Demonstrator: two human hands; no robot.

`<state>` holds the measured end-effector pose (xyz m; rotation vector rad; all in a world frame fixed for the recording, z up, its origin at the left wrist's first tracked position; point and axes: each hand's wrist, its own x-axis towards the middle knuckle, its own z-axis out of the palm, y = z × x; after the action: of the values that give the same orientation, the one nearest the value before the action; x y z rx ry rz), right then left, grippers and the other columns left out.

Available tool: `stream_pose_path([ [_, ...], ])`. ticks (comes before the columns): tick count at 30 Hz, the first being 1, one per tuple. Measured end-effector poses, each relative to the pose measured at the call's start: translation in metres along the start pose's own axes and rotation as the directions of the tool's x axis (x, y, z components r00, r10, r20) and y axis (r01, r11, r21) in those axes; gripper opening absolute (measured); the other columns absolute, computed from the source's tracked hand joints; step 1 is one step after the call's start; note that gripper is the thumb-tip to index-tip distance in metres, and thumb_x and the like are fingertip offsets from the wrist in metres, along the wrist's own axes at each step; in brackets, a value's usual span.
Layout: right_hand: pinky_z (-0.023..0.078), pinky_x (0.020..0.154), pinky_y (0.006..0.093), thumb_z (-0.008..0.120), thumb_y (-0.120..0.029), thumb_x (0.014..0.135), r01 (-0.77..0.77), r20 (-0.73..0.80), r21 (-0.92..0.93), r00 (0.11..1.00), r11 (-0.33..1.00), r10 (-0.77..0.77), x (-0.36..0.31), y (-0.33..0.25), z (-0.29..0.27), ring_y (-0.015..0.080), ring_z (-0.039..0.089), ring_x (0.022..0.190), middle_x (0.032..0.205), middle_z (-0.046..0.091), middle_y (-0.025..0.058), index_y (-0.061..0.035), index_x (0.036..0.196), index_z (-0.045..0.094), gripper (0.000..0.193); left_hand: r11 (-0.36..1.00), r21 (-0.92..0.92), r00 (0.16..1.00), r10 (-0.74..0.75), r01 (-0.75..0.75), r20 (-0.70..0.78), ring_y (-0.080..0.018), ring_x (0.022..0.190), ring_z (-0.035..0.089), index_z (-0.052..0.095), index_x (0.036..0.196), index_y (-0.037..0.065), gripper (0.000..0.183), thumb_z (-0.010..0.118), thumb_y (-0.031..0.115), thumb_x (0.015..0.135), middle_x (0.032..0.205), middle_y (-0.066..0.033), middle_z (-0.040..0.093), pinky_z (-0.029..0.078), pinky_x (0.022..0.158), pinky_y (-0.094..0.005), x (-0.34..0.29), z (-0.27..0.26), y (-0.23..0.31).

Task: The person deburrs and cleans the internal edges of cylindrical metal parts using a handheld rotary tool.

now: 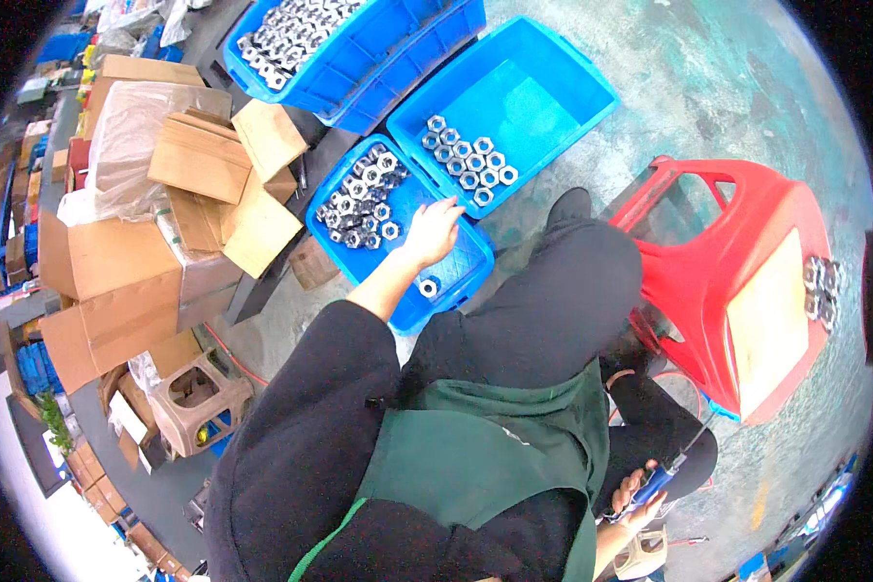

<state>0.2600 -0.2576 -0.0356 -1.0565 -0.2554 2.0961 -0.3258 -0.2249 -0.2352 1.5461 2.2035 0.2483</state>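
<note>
The left hand (433, 236) is above a blue, rectangular plastic bin (453, 262) holding shiny hexagonal metal nuts (371, 177); its fingers are loosely parted, gripping nothing visible. The right hand (640, 516) has its fingers closed around a blue cylindrical tool (654, 483) with thin metal shaft, near a smooth red plastic stool (784, 206).

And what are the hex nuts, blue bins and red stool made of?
The hex nuts look like metal, bare or plated: silvery, with bright glints. The blue bins seem smooth moulded plastic, judging by their even colour and ribbed walls. The red stool probably is plastic too, slightly glossy: even colour, rounded edges.
</note>
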Motion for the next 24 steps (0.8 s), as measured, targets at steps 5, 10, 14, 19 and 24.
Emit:
stream_pose_path([
  [5,0.044,0.037,0.0300,0.060,-0.051,0.085,0.011,0.010,-0.019,1.000,1.000,-0.011,-0.003,0.013,-0.006,0.0213,0.054,0.058,0.090,0.057,0.0146,-0.0073,0.133,0.034,0.070,0.994,0.101,0.999,0.044,-0.042,-0.021,-0.0298,0.125,0.045,0.054,0.122,0.012,0.044,0.061,0.012,0.079,0.136,-0.0118,0.047,0.037,0.102,-0.0509,-0.027,-0.012,0.001],
  [10,0.042,0.033,0.0290,0.059,-0.051,0.086,0.070,0.074,-0.035,0.995,0.997,-0.068,-0.018,0.023,-0.014,0.0197,0.051,0.052,0.082,0.053,0.0145,-0.0037,0.132,0.034,0.071,0.993,0.116,1.000,0.024,-0.023,-0.010,-0.0307,0.126,0.043,0.052,0.126,0.013,0.046,0.060,0.012,0.081,0.137,-0.0147,0.046,0.037,0.101,-0.0530,-0.026,-0.019,0.009],
  [14,0.041,0.033,0.0288,0.058,-0.052,0.086,0.134,0.105,0.034,0.985,0.990,-0.137,-0.030,0.032,-0.035,0.0197,0.051,0.051,0.083,0.054,0.0142,-0.0045,0.132,0.034,0.070,0.987,0.146,0.998,0.063,-0.065,0.017,-0.0337,0.121,0.049,0.054,0.124,0.010,0.046,0.063,0.015,0.079,0.132,-0.0185,0.049,0.041,0.101,-0.0414,-0.017,-0.018,0.026],
  [19,0.037,0.029,0.0299,0.062,-0.056,0.081,0.152,-0.080,0.050,0.986,0.987,-0.148,-0.046,0.042,-0.048,0.0204,0.048,0.043,0.075,0.053,0.0122,-0.0091,0.129,0.038,0.072,0.985,0.169,0.994,0.002,-0.020,0.109,-0.0347,0.112,0.053,0.058,0.119,0.010,0.040,0.061,0.016,0.079,0.119,-0.0182,0.056,0.044,0.095,-0.0422,0.000,-0.018,0.035],
  [24,0.038,0.028,0.0308,0.057,-0.054,0.086,0.197,0.008,0.129,0.980,0.972,-0.200,-0.049,0.042,-0.054,0.0212,0.044,0.042,0.073,0.049,0.0135,-0.0062,0.126,0.037,0.066,0.962,0.274,0.980,-0.052,-0.003,0.190,-0.0330,0.105,0.057,0.061,0.109,0.011,0.030,0.057,0.015,0.080,0.110,-0.0146,0.058,0.047,0.090,-0.0437,0.038,-0.016,0.026],
])
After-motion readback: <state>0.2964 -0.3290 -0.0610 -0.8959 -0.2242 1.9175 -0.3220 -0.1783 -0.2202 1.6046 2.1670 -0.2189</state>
